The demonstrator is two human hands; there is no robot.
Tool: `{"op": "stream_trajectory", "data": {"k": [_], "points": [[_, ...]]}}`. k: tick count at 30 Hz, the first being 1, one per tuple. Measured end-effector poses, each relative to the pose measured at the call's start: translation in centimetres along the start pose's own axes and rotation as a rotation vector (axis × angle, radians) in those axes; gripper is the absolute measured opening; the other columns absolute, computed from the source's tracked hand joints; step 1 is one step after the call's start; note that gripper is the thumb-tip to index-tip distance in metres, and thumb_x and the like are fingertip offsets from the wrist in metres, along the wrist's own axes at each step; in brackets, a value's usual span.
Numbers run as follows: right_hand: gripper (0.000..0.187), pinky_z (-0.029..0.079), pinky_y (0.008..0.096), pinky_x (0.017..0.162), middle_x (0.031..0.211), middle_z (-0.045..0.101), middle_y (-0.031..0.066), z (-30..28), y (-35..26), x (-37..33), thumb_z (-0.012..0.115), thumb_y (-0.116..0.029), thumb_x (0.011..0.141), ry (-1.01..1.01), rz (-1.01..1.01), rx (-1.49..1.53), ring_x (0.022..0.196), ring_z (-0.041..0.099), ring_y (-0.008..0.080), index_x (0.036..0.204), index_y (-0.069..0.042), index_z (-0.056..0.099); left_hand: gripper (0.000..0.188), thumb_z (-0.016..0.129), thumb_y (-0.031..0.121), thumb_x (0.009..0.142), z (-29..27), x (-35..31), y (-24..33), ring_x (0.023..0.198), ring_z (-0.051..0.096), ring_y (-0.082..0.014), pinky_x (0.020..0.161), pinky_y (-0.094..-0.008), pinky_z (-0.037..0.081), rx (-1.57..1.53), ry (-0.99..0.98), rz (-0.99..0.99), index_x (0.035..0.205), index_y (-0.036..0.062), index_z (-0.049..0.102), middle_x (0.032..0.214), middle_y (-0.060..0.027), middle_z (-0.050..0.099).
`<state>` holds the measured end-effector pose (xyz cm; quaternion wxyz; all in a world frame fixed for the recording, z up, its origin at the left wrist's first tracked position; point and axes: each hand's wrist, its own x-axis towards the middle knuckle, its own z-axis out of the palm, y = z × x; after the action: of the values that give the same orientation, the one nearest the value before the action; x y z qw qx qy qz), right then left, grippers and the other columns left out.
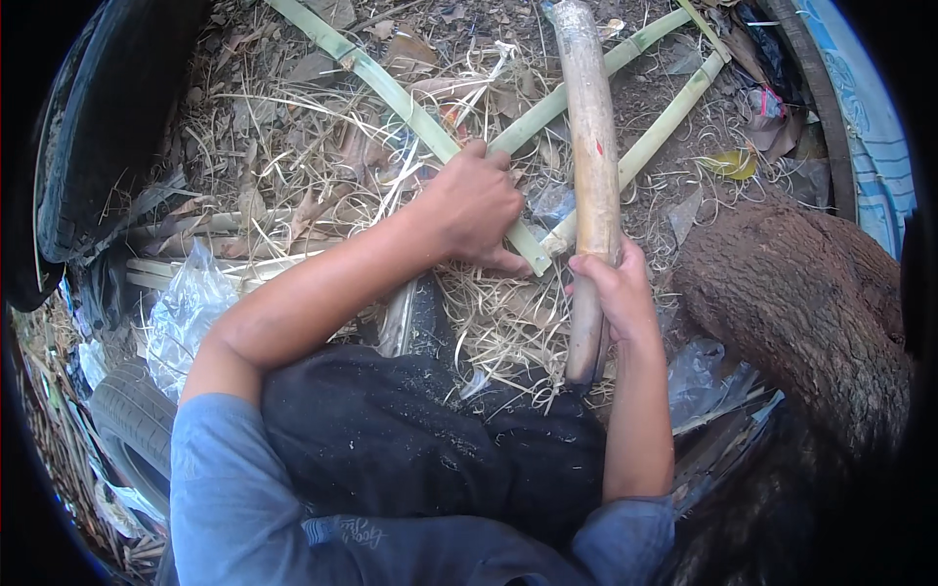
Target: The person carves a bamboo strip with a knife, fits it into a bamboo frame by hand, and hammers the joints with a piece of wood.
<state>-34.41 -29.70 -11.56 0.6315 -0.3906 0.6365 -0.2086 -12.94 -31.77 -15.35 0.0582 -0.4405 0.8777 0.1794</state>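
My left hand (477, 210) is closed over a flat green bamboo strip (391, 90), which runs from the far left down to a cut end just past my fingers. Under the same hand a second green strip (532, 119) comes in from the far right; whether the fingers grip it too is hidden. My right hand (623, 291) is wrapped around the lower part of a thick, pale brown round stick (590, 127). The stick points away from me and lies across the second strip and a third, paler strip (674, 109). These two strips meet at a bend at the far right.
Thin curled shavings (322, 146) and dry leaves cover the ground. On my right lies a rough-barked log (791, 283). A dark tyre (117, 117) stands at the far left, another tyre (132, 420) nearer. Clear plastic bags (191, 308) lie beside my left arm.
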Motion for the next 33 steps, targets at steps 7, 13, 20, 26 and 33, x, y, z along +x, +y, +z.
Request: {"op": "stream_trajectory", "data": {"k": [7, 13, 20, 26, 33], "points": [[0.042, 0.053, 0.0339, 0.062, 0.083, 0.065, 0.0091, -4.2, 0.6, -5.7, 0.069, -0.007, 0.07, -0.004, -0.175, -0.385, 0.066, 0.063, 0.0166, 0.108, 0.003, 0.057, 0.075, 0.06, 0.079, 0.064, 0.4, -0.1, -0.1, 0.089, 0.057, -0.0217, 0.081, -0.0372, 0.041, -0.002, 0.021, 0.014, 0.073, 0.0049, 0.067, 0.079, -0.0056, 0.065], [0.044, 0.053, 0.0379, 0.068, 0.083, 0.066, 0.018, -7.4, 2.1, -12.3, 0.071, -0.009, 0.064, 0.051, -0.357, -0.904, 0.074, 0.07, 0.0293, 0.104, 0.003, 0.057, 0.072, 0.056, 0.079, 0.068, 2.6, -0.5, -0.8, 0.094, 0.058, -0.0233, 0.085, -0.0396, 0.041, -0.075, 0.412, 0.105, 0.089, 0.0117, 0.071, 0.089, -0.0095, 0.065], [0.043, 0.052, 0.0379, 0.07, 0.081, 0.066, 0.0188, -9.9, 1.4, -17.5, 0.07, -0.009, 0.064, 0.18, -0.279, -0.928, 0.075, 0.069, 0.0344, 0.103, 0.001, 0.057, 0.077, 0.055, 0.082, 0.066, 1.2, -0.2, -0.4, 0.085, 0.057, -0.0192, 0.076, -0.0339, 0.042, 0.036, 0.128, 0.048, 0.07, 0.0063, 0.068, 0.073, -0.0024, 0.064], [0.048, 0.054, 0.0411, 0.07, 0.086, 0.066, 0.0221, -9.7, 0.7, -19.1, 0.071, -0.009, 0.061, 0.115, -0.299, -0.993, 0.079, 0.068, 0.0391, 0.106, 0.001, 0.056, 0.076, 0.056, 0.081, 0.067, 1.4, -0.3, -0.5, 0.085, 0.057, -0.0195, 0.076, -0.0342, 0.042, 0.052, 0.138, 0.061, 0.069, 0.0062, 0.068, 0.074, -0.0025, 0.065], [0.047, 0.054, 0.0423, 0.068, 0.085, 0.066, 0.0231, -9.4, 1.7, -19.7, 0.071, -0.01, 0.061, 0.168, -0.216, -1.041, 0.077, 0.067, 0.0406, 0.104, 0.001, 0.056, 0.073, 0.059, 0.079, 0.063, 1.5, 0.1, -0.6, 0.087, 0.058, -0.0209, 0.079, -0.0359, 0.044, 0.023, 0.062, 0.052, 0.072, 0.0069, 0.065, 0.075, -0.0041, 0.063]]}}
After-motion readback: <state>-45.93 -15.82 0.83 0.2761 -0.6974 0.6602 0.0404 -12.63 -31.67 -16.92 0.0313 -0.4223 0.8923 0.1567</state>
